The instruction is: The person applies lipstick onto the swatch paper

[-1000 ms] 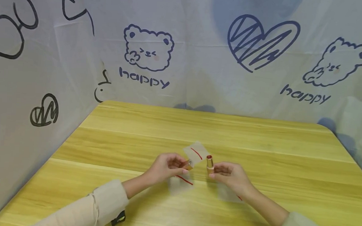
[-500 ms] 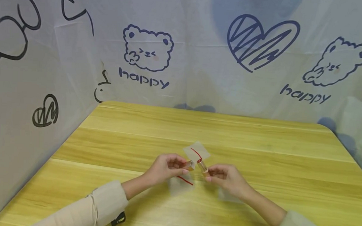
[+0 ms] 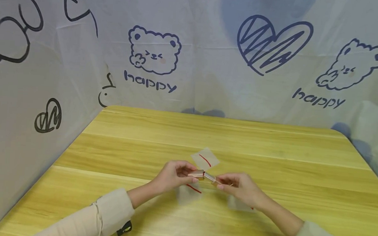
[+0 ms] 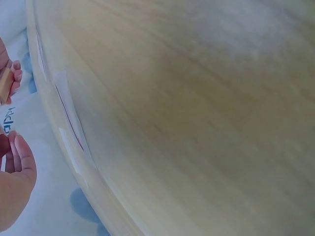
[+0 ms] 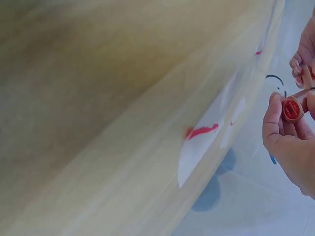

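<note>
My left hand [image 3: 175,174] pinches a gold lipstick cap [image 3: 196,174] between thumb and fingers, its open end facing right. Opposite it, my right hand [image 3: 241,186] holds a lipstick tube [image 3: 210,177] by its base, tilted so that the top meets the cap's mouth. The red tip of the lipstick is mostly hidden at the cap's rim. In the right wrist view the base of the tube [image 5: 292,110] carries a round red label. Both hands are above the table, over small translucent paper pieces.
A paper piece [image 3: 205,158] with a red stroke lies behind the hands. Another paper piece [image 3: 187,197] with a red stroke sits below the left hand, and a third paper piece [image 3: 238,204] is partly under the right hand. A printed cloth [image 3: 209,80] hangs behind the wooden table [image 3: 137,140].
The lipstick tube has tipped over to the left from upright, and its top has come to the mouth of the cap. My left hand stays nearly in place, turning the cap slightly.
</note>
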A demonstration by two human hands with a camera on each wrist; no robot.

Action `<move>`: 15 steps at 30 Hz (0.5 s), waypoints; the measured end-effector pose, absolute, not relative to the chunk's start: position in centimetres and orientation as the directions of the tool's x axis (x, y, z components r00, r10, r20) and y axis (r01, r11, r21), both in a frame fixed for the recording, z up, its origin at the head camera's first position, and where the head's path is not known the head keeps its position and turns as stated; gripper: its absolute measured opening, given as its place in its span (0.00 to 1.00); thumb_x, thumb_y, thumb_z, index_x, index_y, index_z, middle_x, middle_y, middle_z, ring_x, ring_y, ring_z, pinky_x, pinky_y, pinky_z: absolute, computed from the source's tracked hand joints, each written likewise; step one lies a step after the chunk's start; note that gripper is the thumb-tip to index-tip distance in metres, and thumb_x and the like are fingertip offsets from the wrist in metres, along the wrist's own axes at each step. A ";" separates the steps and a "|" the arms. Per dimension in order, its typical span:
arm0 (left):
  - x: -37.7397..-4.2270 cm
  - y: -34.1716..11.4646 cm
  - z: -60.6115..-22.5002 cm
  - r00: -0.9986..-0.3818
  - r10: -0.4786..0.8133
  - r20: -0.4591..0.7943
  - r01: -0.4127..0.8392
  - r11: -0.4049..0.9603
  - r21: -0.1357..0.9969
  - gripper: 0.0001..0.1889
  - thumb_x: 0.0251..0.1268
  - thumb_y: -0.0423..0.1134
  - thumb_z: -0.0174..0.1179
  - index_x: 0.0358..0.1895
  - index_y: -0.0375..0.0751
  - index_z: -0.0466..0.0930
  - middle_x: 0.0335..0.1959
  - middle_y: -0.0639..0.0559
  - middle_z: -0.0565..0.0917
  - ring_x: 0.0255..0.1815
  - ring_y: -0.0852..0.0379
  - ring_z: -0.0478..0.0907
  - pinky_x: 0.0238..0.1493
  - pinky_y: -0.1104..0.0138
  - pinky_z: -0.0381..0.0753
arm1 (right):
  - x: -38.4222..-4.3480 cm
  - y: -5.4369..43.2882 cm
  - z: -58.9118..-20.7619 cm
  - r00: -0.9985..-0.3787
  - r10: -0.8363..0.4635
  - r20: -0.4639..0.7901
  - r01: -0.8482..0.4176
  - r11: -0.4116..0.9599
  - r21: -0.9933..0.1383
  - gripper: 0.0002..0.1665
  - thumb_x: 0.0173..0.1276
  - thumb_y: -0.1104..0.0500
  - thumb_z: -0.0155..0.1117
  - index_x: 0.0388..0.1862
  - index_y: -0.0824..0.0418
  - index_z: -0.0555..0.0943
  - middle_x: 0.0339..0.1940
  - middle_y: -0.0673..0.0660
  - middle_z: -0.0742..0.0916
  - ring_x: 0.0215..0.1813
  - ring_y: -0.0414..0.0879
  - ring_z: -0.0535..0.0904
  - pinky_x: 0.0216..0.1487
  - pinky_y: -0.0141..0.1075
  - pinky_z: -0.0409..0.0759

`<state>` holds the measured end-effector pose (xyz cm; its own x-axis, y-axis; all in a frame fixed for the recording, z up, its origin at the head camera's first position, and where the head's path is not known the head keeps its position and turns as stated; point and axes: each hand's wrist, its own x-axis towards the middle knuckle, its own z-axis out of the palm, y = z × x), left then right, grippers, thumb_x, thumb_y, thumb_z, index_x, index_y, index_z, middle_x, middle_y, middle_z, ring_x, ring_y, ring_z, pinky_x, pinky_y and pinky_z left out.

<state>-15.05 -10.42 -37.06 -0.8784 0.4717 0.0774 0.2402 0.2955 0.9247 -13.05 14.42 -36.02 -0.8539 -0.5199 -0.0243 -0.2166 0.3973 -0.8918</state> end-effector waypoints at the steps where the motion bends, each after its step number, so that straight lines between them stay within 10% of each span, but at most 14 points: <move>1: -15.1 -10.4 -37.1 -0.878 0.472 0.078 0.242 0.298 0.923 0.16 0.55 0.34 0.65 0.44 0.27 0.79 0.39 0.36 0.83 0.34 0.60 0.79 0.35 0.77 0.79 | -13.1 14.5 -35.9 -0.853 -0.521 -0.023 -0.219 0.397 -0.891 0.21 0.66 0.58 0.59 0.51 0.73 0.77 0.42 0.64 0.85 0.40 0.38 0.78 0.40 0.27 0.79; 15: -15.0 -10.0 -37.2 -0.849 0.503 0.161 0.354 0.316 0.881 0.13 0.51 0.32 0.68 0.41 0.29 0.81 0.36 0.39 0.84 0.32 0.63 0.80 0.35 0.75 0.81 | -13.3 14.5 -35.7 -0.877 -0.481 0.001 -0.230 0.418 -0.879 0.16 0.66 0.58 0.60 0.46 0.68 0.80 0.40 0.61 0.86 0.35 0.39 0.77 0.35 0.28 0.77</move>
